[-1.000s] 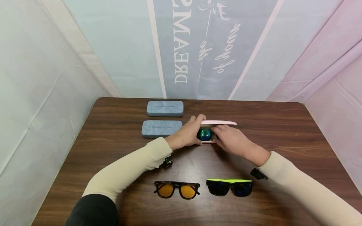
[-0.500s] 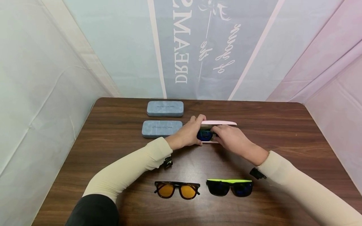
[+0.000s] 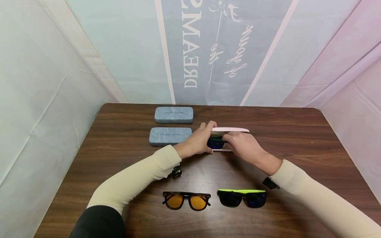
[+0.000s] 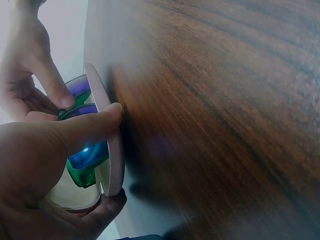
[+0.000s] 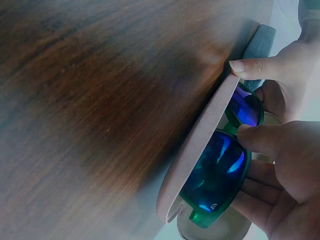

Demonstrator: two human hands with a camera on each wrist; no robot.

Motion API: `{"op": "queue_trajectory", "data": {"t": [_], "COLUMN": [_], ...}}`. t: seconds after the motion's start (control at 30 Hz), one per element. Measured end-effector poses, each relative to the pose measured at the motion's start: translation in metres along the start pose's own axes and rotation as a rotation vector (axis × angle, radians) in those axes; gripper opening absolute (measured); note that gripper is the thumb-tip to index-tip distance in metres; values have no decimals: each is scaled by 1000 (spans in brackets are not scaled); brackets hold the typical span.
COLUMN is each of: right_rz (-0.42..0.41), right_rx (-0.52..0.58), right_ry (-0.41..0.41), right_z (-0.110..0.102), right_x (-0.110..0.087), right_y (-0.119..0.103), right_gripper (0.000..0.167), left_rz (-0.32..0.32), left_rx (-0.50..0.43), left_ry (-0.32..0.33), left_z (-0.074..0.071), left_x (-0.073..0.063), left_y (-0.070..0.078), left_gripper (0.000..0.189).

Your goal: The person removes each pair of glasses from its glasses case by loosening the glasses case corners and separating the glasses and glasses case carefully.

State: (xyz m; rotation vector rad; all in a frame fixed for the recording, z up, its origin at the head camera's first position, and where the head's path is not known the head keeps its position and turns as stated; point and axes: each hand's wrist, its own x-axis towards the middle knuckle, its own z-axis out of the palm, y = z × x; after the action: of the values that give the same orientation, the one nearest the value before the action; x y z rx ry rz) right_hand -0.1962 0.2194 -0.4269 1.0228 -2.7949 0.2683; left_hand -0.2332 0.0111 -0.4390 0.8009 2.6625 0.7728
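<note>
A pink glasses case (image 3: 230,129) stands open on the table, its lid raised at the back. My left hand (image 3: 196,140) grips its left end, the thumb on the front rim (image 4: 116,160). Inside sits a pair of sunglasses with a green frame and blue mirrored lenses (image 5: 215,172). My right hand (image 3: 247,147) pinches these sunglasses near the bridge, thumb in front, as the right wrist view shows. In the head view the hands cover part of both sunglasses and case.
Two blue-grey glasses cases (image 3: 174,114) lie left of the pink one, one behind the other. Toward the front of the wooden table (image 3: 190,172) lie orange-lensed glasses (image 3: 186,201) and dark sunglasses with a lime-green top (image 3: 241,198). Cloth walls surround the table.
The visible lens in the case has turned from bright green to dark blue as the sunglasses tilted. My right hand has shifted very slightly; my left hand keeps its place.
</note>
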Motion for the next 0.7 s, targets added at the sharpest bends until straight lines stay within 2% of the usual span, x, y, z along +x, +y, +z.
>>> {"op": "queue_trajectory", "data": {"t": [0.4,0.7], "right_rz": [-60,-58], "right_rx": [-15,-36], "right_ry": [52,70], "right_z": [0,-1], "right_x": [-2,-3], "right_y": [-2,-2], "right_gripper": [13,12], "left_rz": [11,17], "left_rx": [-5,-10], "left_ry": [14,18], "left_z": [1,1], "left_x": [-1,-1], "left_y": [-1,-1], "left_gripper": [94,92]}}
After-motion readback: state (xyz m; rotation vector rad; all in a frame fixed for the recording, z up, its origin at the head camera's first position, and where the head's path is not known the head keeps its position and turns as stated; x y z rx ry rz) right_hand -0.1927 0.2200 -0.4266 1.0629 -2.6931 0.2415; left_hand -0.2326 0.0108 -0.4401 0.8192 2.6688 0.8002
